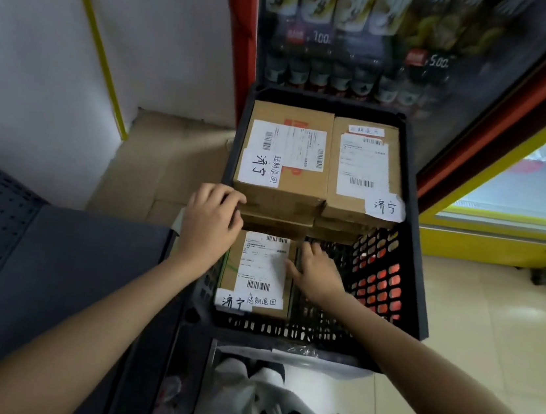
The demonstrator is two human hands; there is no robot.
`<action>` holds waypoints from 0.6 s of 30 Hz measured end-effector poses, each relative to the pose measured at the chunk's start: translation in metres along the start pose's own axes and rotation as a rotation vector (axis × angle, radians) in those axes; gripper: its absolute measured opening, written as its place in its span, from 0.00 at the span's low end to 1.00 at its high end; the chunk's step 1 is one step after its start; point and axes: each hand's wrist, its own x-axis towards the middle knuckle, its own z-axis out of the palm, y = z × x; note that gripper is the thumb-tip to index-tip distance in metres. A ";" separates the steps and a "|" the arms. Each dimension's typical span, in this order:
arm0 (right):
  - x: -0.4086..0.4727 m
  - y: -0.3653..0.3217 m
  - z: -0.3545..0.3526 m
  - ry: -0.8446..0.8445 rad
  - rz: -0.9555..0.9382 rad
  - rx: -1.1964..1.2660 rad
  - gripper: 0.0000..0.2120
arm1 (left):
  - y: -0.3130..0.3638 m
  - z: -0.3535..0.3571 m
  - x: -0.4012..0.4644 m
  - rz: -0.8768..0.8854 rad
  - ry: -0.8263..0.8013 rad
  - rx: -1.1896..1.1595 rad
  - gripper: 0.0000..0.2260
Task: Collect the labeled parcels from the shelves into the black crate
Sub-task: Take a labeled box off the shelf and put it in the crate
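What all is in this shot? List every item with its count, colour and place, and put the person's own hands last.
black crate: one, black with a lattice wall, centre, in front of the cooler.
top parcels: two, brown cardboard with white labels, side by side on the stack at the crate's far end.
lower parcel: one, brown with white labels, near left of the crate, lower down.
drinks cooler: one, red-framed, holding bottles, behind the crate.
yellow stick: one, leaning on the white wall, left.
grey shelf: one, dark grey, lower left.
left hand: fingers curled at the stack's near left corner.
right hand: fingers spread at the lower parcel's right edge.
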 end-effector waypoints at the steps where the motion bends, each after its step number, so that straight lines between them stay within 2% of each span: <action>1: -0.002 -0.004 -0.007 0.048 -0.040 -0.032 0.23 | 0.000 0.000 0.000 0.007 0.007 0.002 0.08; 5: -0.008 -0.025 -0.036 0.259 -0.206 -0.149 0.18 | -0.002 0.000 -0.004 0.020 0.014 0.005 0.09; 10: -0.017 -0.047 -0.067 0.473 -0.299 -0.139 0.15 | 0.001 -0.008 -0.007 0.020 0.009 0.023 0.08; 14: -0.029 -0.054 -0.088 0.536 -0.341 -0.128 0.15 | 0.003 -0.016 -0.011 0.042 -0.007 0.030 0.08; 18: -0.036 -0.056 -0.104 0.526 -0.376 -0.106 0.16 | 0.008 -0.032 -0.009 -0.004 0.017 -0.038 0.07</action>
